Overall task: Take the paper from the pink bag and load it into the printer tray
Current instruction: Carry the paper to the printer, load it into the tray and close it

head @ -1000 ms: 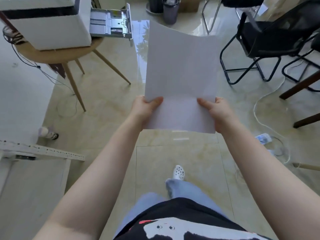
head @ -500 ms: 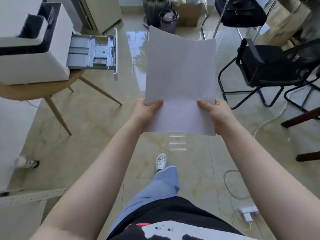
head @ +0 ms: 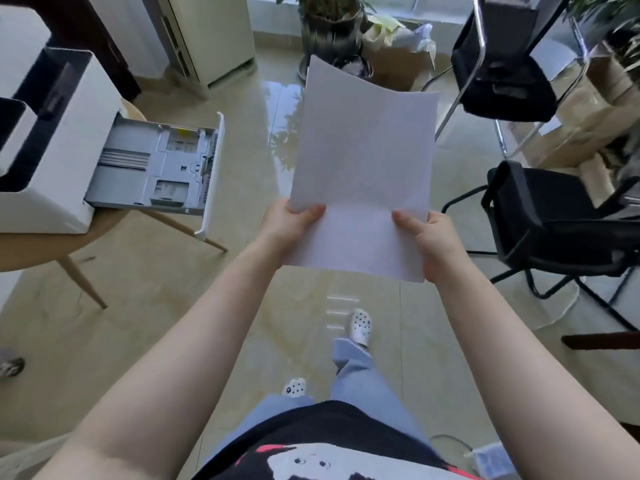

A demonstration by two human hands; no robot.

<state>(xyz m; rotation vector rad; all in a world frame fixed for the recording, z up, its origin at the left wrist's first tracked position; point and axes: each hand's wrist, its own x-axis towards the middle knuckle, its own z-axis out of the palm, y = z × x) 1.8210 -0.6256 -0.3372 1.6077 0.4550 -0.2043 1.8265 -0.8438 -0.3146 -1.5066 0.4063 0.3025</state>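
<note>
I hold a white sheet of paper point(head: 363, 161) out in front of me, its far end curving upward. My left hand point(head: 287, 226) grips its near left edge and my right hand point(head: 429, 244) grips its near right edge. To the left, a white printer point(head: 52, 140) stands on a round wooden table point(head: 41, 251). Its grey paper tray point(head: 156, 168) is pulled out toward the right and holds no paper. The paper hangs to the right of the tray, apart from it. The pink bag is not in view.
Black chairs point(head: 554, 216) stand at the right, one more behind point(head: 502, 64). A potted plant point(head: 329, 32) and a cardboard box point(head: 398, 64) sit at the back. A white cabinet point(head: 207, 36) is behind the printer. My feet in white clogs point(head: 360, 327) are on the glossy tile floor.
I have walked forward: the printer and open tray have come closer and lower in view, to the left. Both hands keep the same grip on the paper.
</note>
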